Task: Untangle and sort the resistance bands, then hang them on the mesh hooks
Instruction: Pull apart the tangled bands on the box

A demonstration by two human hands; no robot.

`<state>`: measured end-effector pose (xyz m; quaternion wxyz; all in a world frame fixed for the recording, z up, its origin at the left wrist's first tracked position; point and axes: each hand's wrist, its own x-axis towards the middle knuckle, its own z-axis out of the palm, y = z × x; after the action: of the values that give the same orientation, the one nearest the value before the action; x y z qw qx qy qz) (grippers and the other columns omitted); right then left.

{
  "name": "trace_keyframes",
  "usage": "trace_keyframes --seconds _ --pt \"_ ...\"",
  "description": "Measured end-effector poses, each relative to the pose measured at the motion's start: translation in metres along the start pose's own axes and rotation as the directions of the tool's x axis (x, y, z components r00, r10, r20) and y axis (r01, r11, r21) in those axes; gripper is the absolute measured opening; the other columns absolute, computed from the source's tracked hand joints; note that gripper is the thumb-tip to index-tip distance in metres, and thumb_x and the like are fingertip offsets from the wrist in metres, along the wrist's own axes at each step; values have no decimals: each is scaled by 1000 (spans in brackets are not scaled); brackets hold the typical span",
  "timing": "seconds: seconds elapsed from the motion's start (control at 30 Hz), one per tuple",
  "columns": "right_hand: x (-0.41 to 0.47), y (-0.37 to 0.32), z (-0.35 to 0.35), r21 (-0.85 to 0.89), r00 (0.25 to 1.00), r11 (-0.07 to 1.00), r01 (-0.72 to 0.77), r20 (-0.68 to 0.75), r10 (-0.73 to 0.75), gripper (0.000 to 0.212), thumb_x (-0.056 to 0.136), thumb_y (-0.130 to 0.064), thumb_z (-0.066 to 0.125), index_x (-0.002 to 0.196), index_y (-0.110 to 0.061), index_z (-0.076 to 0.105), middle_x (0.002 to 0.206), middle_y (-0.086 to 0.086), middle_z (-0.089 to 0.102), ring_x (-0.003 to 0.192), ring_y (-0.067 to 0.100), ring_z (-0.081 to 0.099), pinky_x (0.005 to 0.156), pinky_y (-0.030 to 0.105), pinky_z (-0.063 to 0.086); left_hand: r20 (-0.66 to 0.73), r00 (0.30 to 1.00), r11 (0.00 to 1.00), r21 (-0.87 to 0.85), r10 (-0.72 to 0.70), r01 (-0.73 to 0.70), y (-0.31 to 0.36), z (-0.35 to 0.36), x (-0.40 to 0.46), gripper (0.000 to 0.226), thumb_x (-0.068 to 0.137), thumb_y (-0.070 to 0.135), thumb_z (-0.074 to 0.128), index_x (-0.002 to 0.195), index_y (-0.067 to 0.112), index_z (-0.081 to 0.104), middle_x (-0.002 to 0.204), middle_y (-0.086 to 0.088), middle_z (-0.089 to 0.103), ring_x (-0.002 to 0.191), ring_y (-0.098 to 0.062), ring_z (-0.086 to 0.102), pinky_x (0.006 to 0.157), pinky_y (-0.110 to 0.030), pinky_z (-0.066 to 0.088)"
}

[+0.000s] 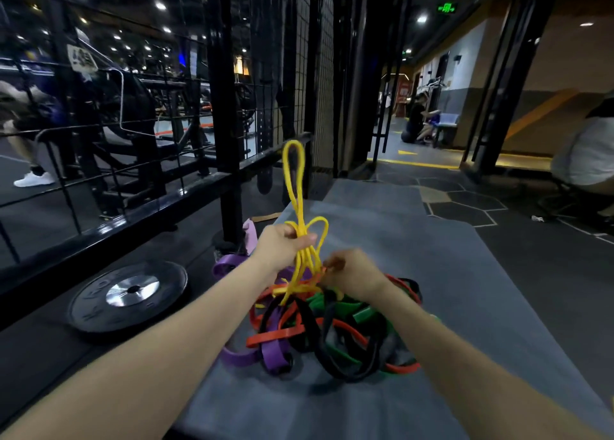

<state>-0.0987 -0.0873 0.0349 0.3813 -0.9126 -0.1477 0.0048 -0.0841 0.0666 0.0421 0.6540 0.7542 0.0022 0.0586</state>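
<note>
The left hand point(282, 245), just left of the frame's centre, has its grip clamped round a gathered bunch of the yellow band point(294, 187), a thin rubber loop. One long narrow loop of it stands up above the fist, a smaller loop flares out to the right, and several strands run down from the fist into the pile of bands point(325, 323) below. The right hand point(352, 273), a little lower and to the right, has its fingers curled in among the strands where yellow meets orange; it seems to pinch something there, but blur hides exactly which strand. The pile lies in the lower middle of the frame on a grey mat point(465, 307), a knot of flat loops in orange-red, black, green and purple, too interlaced to count one by one. A purple band point(226, 263) sticks out at the pile's left edge, next to a pale pink band point(251, 235). To the lower left one black weight plate point(128, 295) with a shiny metal hub lies flat on the dark floor. A black mesh fence point(319, 74) rises behind the mat in the upper middle of the frame.
</note>
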Motion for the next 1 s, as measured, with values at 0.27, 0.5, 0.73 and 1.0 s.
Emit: trace_keyframes --seconds 0.27,0.5,0.73,1.0 --pt "10 -5 8 -43 998 998 -52 -44 50 41 77 -27 75 52 -19 44 53 -2 40 58 14 40 52 27 28 10 999 985 -167 -37 38 15 -12 -11 15 86 15 64 73 8 59 81 -15 62 72 -24 63 89 -45 51" --pt "2 4 -34 76 990 997 -7 -139 18 30 76 -30 75 53 -15 62 48 -2 49 47 7 38 50 23 32 12 1000 999 -51 4 -4 9 -9 -3 20 85 23 67 79 5 61 78 -11 61 75 -20 64 70 -31 50" --pt "4 27 -46 309 927 948 -75 -328 180 33 86 -21 65 57 -7 57 37 -6 45 35 5 37 42 21 32 -6 1000 994 109 28 -27 3 -13 -6 28 84 24 68 64 10 53 57 -1 46 51 -11 44 56 -19 42" --pt "2 41 -40 441 905 892 -99 -332 265 36 90 -21 60 56 -11 57 48 5 42 40 14 34 45 24 27 -101 991 994 69 92 -86 15 -12 -10 31 95 21 51 65 11 57 60 -3 45 50 -13 37 37 -12 33"
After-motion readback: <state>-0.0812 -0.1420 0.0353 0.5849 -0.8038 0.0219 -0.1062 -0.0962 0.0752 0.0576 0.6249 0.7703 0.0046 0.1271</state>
